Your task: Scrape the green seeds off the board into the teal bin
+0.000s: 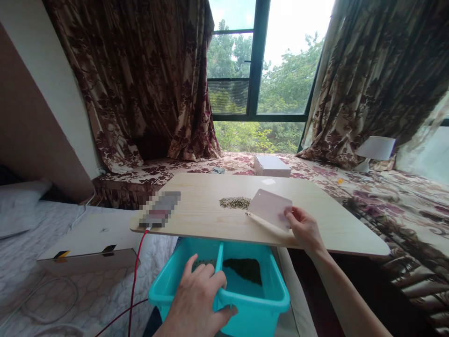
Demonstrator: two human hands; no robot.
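My right hand [305, 227] pinches the right edge of a translucent white plastic scraper [270, 208] with a small hole in one corner. The scraper is tilted over the wooden board, just right of a flat heap of small greenish-brown seeds or grains [234, 202]. A few loose grains lie by its lower left corner. Below the board's front edge stands a turquoise two-compartment bin [257, 299]. My left hand [201, 295] is curled over its front rim near the divider. Dark grains [243, 270] cover part of the right compartment's floor; a few specks show in the left one.
The light wooden board [326, 220] carries a blurred-out device [159, 210] at its left, with a red cable [135, 276] hanging from it. A white box [94, 238] lies on the bed at left. Another white box [271, 166] and a lamp [375, 150] stand by the window.
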